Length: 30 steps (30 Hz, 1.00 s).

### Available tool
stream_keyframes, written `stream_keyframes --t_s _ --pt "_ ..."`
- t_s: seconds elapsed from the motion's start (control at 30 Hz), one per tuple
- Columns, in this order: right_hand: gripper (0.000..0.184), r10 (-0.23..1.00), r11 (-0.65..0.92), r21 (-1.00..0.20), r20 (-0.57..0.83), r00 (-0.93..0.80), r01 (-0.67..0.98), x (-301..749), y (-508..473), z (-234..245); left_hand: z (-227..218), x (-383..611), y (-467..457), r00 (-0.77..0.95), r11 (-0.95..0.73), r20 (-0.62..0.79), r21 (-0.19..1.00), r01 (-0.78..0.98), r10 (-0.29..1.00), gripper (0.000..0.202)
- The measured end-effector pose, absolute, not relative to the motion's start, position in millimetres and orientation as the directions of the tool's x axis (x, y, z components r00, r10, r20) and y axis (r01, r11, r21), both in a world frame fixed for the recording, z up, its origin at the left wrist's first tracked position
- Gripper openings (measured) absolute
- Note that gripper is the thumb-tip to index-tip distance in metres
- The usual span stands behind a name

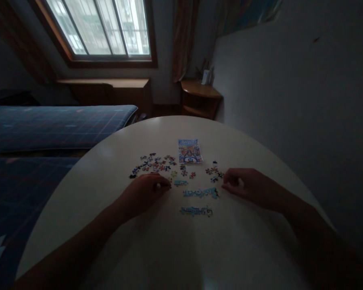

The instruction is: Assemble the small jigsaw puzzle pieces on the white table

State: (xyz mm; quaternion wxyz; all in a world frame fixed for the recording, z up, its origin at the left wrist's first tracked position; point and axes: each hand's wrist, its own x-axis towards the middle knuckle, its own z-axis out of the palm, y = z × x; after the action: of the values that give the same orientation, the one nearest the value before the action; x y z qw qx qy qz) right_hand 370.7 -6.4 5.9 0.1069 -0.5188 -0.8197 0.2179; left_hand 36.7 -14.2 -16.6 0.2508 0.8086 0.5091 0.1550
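Jigsaw pieces lie on a round white table (157,249). My left hand (145,192) rests with fingers pinched near the loose pieces (153,164); what it holds is too small to name. My right hand (245,186) is curled, fingertips together, beside a small cluster of pieces (214,171). Between the hands lie two joined light-blue strips, the upper strip (201,193) and the lower strip (196,211). A small joined bit (180,183) sits by my left fingertips. A printed reference picture (189,151) lies beyond them.
A bed with a blue checked cover (54,125) runs along the left of the table. A wooden corner shelf (201,96) stands behind, under a barred window (103,28). A grey wall (290,88) is close on the right. The room is dim.
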Motion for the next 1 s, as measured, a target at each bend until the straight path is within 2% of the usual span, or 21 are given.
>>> stream_keyframes --t_s 0.13,0.27,0.47,0.73,1.0 --pt "0.006 0.841 0.538 -0.44 0.22 -0.494 0.719 337 -15 -5 -18 47 -19 0.357 -0.225 -0.051 0.692 0.686 0.933 0.023" --pt "0.013 0.76 0.65 -0.364 0.326 -0.562 0.667 309 -24 -22 -24 56 -24 0.322 -0.178 -0.062 0.728 0.662 0.945 0.023" --pt "0.025 0.736 0.676 -0.325 0.329 -0.591 0.661 298 -26 -33 -28 65 -31 0.284 -0.193 -0.047 0.625 0.757 0.958 0.02" --pt "0.016 0.749 0.661 -0.374 0.286 -0.597 0.651 295 -24 -33 -25 69 -35 0.283 -0.236 -0.021 0.498 0.835 0.959 0.021" --pt "0.014 0.765 0.641 -0.414 0.278 -0.581 0.646 295 -24 -36 -27 69 -35 0.302 -0.263 -0.001 0.488 0.832 0.953 0.021"
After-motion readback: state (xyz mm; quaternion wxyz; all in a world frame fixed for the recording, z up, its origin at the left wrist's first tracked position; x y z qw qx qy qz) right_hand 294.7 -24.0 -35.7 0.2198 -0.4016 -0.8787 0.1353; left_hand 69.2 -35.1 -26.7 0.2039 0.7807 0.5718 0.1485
